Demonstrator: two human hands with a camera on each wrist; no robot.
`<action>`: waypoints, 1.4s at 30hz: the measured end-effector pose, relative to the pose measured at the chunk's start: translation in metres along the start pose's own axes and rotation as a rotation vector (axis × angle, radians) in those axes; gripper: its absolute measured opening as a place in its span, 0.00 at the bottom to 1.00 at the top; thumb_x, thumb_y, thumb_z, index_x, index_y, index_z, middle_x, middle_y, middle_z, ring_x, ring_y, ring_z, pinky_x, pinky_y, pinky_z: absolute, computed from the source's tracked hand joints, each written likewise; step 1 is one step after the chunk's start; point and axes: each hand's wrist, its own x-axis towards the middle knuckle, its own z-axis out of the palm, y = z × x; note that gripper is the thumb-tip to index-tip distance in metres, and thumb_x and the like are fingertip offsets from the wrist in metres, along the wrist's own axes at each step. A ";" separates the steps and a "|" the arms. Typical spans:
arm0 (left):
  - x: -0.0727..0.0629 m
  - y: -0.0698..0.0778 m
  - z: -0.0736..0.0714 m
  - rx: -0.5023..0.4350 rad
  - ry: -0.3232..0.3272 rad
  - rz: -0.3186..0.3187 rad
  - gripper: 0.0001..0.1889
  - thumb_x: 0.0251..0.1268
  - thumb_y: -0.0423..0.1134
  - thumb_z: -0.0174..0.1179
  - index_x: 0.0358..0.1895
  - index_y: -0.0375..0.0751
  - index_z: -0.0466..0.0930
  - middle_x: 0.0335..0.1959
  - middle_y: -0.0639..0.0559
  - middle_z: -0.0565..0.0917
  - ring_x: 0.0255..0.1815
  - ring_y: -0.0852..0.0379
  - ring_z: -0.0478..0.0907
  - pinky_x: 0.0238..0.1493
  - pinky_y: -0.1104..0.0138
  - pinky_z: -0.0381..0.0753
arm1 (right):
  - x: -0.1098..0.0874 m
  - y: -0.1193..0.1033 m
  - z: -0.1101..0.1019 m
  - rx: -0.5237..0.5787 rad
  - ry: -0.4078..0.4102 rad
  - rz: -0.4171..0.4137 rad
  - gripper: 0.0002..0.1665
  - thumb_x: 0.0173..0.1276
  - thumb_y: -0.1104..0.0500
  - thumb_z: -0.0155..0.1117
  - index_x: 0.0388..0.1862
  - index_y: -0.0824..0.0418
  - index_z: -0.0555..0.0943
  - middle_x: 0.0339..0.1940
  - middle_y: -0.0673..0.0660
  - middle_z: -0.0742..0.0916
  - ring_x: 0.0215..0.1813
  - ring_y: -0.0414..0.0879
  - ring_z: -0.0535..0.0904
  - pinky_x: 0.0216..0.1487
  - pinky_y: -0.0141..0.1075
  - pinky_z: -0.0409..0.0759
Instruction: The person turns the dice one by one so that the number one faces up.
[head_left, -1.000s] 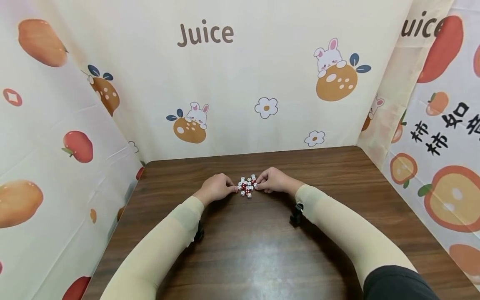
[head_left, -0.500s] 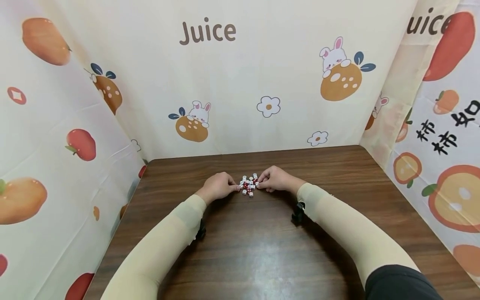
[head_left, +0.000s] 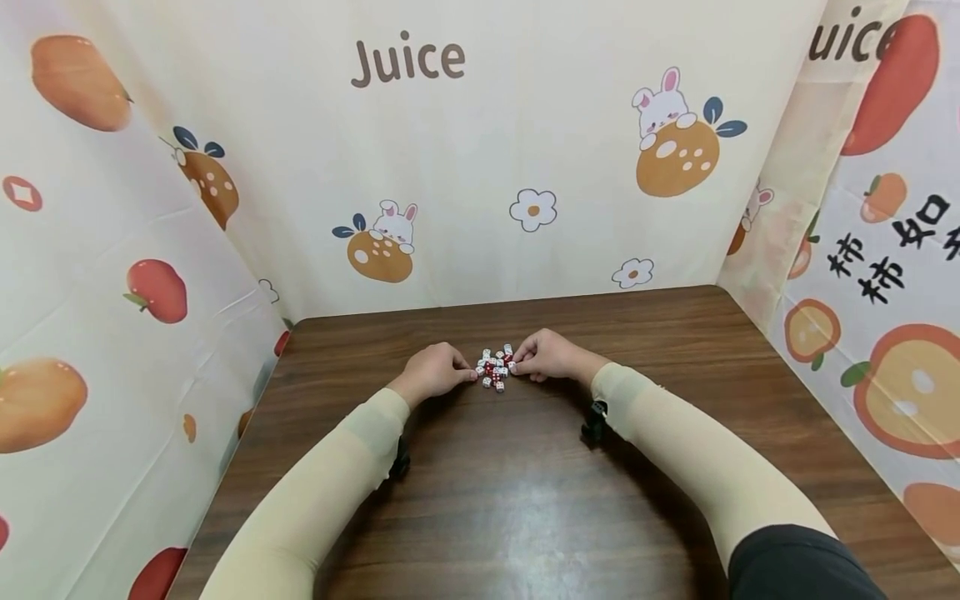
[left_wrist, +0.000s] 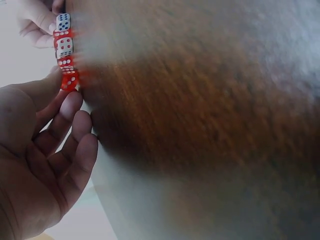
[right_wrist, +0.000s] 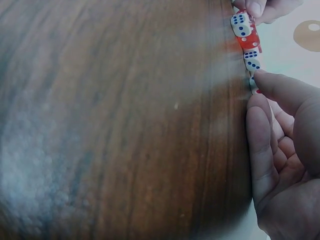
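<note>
Red and white dice (head_left: 491,369) lie in a small cluster near the back of the table. At its left edge my left hand (head_left: 433,372) pinches a red die (left_wrist: 69,80) between thumb and index finger; its other fingers curl loosely below. My right hand (head_left: 551,357) is on the opposite side, thumb and index fingertips on a white die (right_wrist: 253,82) that they partly hide. Between the two hands, a white die with blue pips (right_wrist: 241,25) and several red ones show in the wrist views.
The dark wooden table (head_left: 510,483) has its back edge against a printed cloth (head_left: 465,167) with fruit and rabbits. Similar cloths hang at the left (head_left: 90,350) and right (head_left: 825,367). A black device (head_left: 594,423) sits under the right wrist.
</note>
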 end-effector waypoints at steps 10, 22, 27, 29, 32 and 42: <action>-0.001 0.000 -0.001 -0.024 -0.028 0.029 0.08 0.76 0.53 0.78 0.48 0.56 0.99 0.50 0.59 0.96 0.52 0.57 0.89 0.58 0.52 0.88 | 0.000 -0.001 -0.001 0.012 -0.002 0.002 0.07 0.75 0.57 0.83 0.44 0.60 0.95 0.28 0.51 0.91 0.26 0.42 0.87 0.34 0.36 0.90; -0.001 -0.002 0.000 -0.048 -0.033 0.036 0.07 0.72 0.50 0.81 0.43 0.54 0.97 0.37 0.60 0.92 0.38 0.57 0.83 0.48 0.58 0.83 | 0.001 0.000 0.001 0.013 0.002 0.000 0.08 0.75 0.56 0.83 0.44 0.60 0.95 0.28 0.51 0.92 0.26 0.42 0.87 0.35 0.37 0.91; -0.004 -0.002 -0.002 -0.059 -0.028 0.040 0.06 0.73 0.48 0.81 0.44 0.54 0.97 0.36 0.60 0.92 0.38 0.58 0.83 0.48 0.58 0.84 | 0.000 0.000 0.001 0.010 0.001 -0.003 0.08 0.75 0.56 0.83 0.43 0.59 0.95 0.28 0.51 0.91 0.26 0.42 0.87 0.34 0.36 0.90; -0.005 -0.003 -0.003 -0.064 -0.026 0.039 0.06 0.73 0.48 0.81 0.44 0.54 0.97 0.36 0.60 0.92 0.38 0.58 0.83 0.47 0.58 0.83 | 0.000 0.000 0.001 0.014 0.000 -0.004 0.08 0.75 0.56 0.83 0.43 0.60 0.95 0.28 0.51 0.91 0.26 0.41 0.86 0.34 0.36 0.90; -0.007 -0.007 -0.006 -0.071 -0.026 0.040 0.06 0.73 0.49 0.81 0.43 0.54 0.97 0.35 0.60 0.92 0.38 0.58 0.83 0.45 0.59 0.82 | 0.000 0.000 0.001 0.025 0.000 -0.001 0.08 0.75 0.56 0.83 0.43 0.60 0.94 0.28 0.50 0.91 0.26 0.41 0.86 0.34 0.36 0.89; -0.013 -0.031 -0.015 -0.052 -0.008 0.030 0.05 0.71 0.49 0.81 0.43 0.55 0.98 0.42 0.59 0.94 0.42 0.58 0.84 0.48 0.58 0.84 | 0.000 0.000 0.000 0.013 0.004 -0.002 0.08 0.75 0.57 0.82 0.44 0.60 0.95 0.28 0.50 0.91 0.26 0.41 0.87 0.35 0.36 0.90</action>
